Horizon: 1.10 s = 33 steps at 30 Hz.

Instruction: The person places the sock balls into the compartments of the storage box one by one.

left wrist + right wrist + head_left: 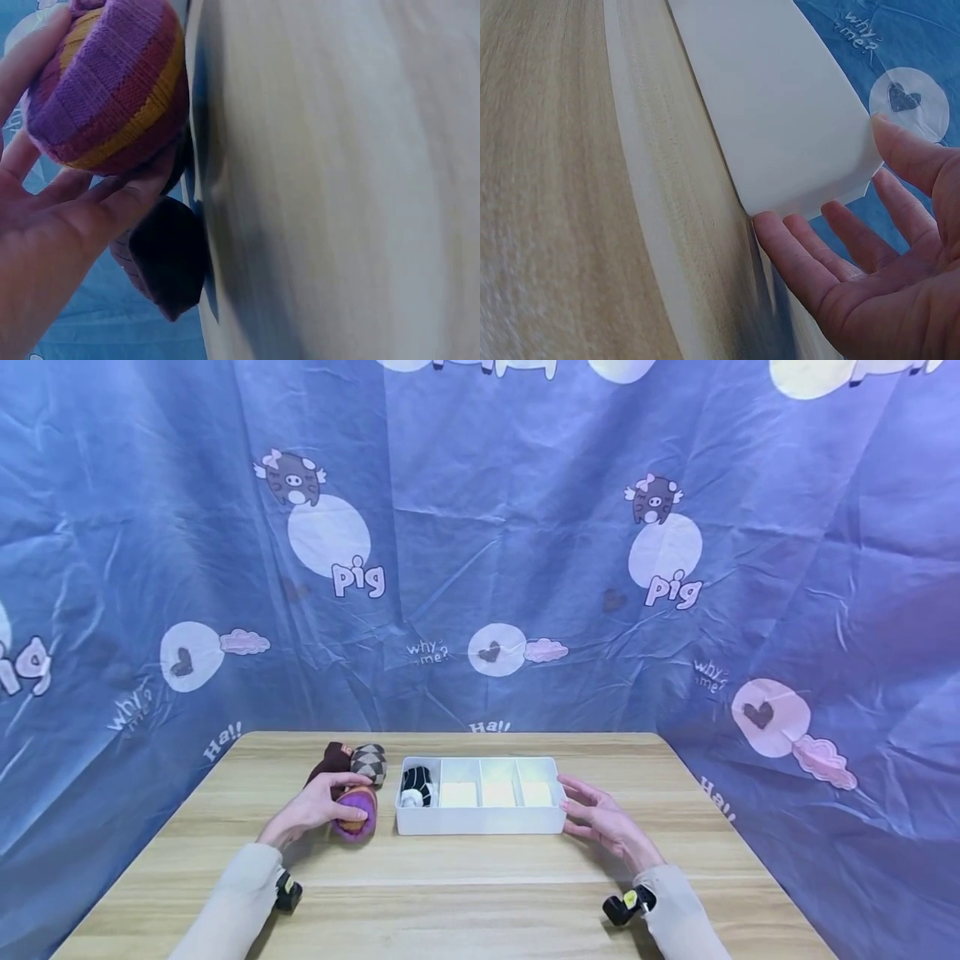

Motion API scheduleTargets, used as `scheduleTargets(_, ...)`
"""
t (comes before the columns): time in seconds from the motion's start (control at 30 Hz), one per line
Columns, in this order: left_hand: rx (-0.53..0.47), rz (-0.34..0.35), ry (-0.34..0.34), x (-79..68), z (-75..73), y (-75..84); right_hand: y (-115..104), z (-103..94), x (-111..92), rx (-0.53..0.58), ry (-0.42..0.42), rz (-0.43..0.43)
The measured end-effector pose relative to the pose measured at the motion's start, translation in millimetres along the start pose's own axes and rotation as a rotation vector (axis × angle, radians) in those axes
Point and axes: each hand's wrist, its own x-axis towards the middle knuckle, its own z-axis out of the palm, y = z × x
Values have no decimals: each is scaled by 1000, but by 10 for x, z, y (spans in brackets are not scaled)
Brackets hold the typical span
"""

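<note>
My left hand (318,808) grips a balled-up pair of striped socks (356,815), purple, dark red and orange, just left of the white box. The left wrist view shows the striped socks (112,86) between thumb and fingers, close to the tabletop. Behind that hand lie a dark brown sock ball (330,762) and a grey checkered sock ball (369,763). The white divided box (480,821) has a black-and-white sock ball (416,783) in its leftmost compartment. At the box's right end, my right hand (603,818) touches the wall with extended fingers, thumb near the top edge (874,124).
The box stands on a light wooden table (480,902), whose far edge meets a blue printed cloth (480,543). Cloth also hangs along both sides. Each wrist carries a small black camera, one on the left (288,892) and one on the right (628,906).
</note>
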Motion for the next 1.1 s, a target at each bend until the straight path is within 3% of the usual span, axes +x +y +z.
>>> scheduleTargets(0.33,-88,7,78,12,-2,80,-12,28,-10,-9,-25,-6)
scheduleTargets(0.73,-130,13,212,110,120,191,26,5,-20,-18,-3,-1)
scheduleTargets(1.1,-195,63,218,188,226,346,62,-10,-32,-2,-24,-17)
